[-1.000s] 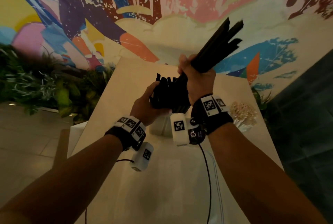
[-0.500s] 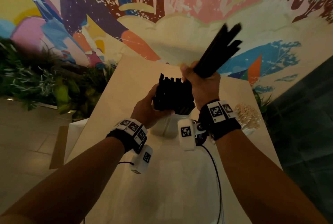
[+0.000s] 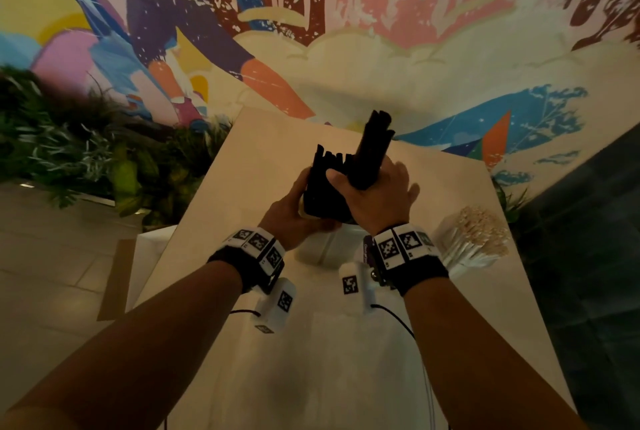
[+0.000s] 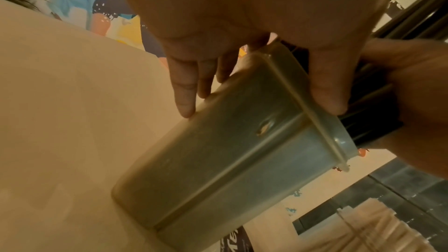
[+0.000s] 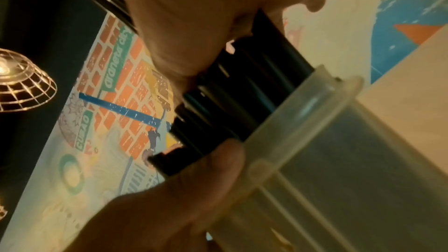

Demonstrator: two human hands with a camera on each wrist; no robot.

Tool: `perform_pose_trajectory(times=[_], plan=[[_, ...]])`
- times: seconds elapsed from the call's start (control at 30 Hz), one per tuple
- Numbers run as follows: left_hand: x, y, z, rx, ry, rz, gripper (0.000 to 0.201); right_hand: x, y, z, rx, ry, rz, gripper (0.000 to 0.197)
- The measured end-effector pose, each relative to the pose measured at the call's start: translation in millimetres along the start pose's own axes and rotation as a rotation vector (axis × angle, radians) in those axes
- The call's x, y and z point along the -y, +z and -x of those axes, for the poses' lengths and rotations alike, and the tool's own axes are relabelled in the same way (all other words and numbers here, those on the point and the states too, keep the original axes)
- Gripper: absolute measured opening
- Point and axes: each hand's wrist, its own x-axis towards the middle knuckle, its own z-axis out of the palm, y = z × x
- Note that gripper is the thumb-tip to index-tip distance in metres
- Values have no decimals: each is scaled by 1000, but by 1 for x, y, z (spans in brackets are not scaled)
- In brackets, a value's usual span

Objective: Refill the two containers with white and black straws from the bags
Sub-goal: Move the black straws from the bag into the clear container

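A translucent plastic container (image 3: 323,246) stands on the pale table (image 3: 263,159), packed with black straws (image 3: 323,183). My left hand (image 3: 294,208) grips it from the left; in the left wrist view the fingers (image 4: 186,87) lie on its far wall and the thumb sits at the rim of the container (image 4: 242,160). My right hand (image 3: 375,197) holds a bundle of black straws (image 3: 374,145) nearly upright, its lower end down among the straws in the container. The right wrist view shows the black straws (image 5: 242,93) entering the container (image 5: 351,160).
A second container of white straws (image 3: 474,239) stands at the right of the table, close to its right edge. Green plants (image 3: 86,159) line the left side, and a painted wall (image 3: 346,31) rises behind the table's far edge.
My right hand has come down and swung the bundle from a rightward slant to nearly upright, pushing it into the container. The left hand stays on the container.
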Motion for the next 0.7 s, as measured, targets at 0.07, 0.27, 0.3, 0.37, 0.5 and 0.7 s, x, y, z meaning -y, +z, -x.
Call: perform_pose_trajectory(times=[0.07,0.27,0.3,0.37,0.5,0.7], plan=[[-2,1,1,-5,3,-4,105,2,-6,0,-41,-5,-125,75],[4,5,-3,-29,-5,-51,105,32,-36,-2,-396,-194,-596,74],[4,5,-2,-32,-3,-45,105,35,-36,-3,-413,-204,-570,65],[2,5,-1,-22,-4,-44,108,32,-28,-5,-342,-133,-432,48],[0,5,0,-16,-17,-60,109,7,-12,-12,-45,11,-104,57],[2,7,0,-27,-9,-33,104,19,-42,-19,-370,-204,-436,85]])
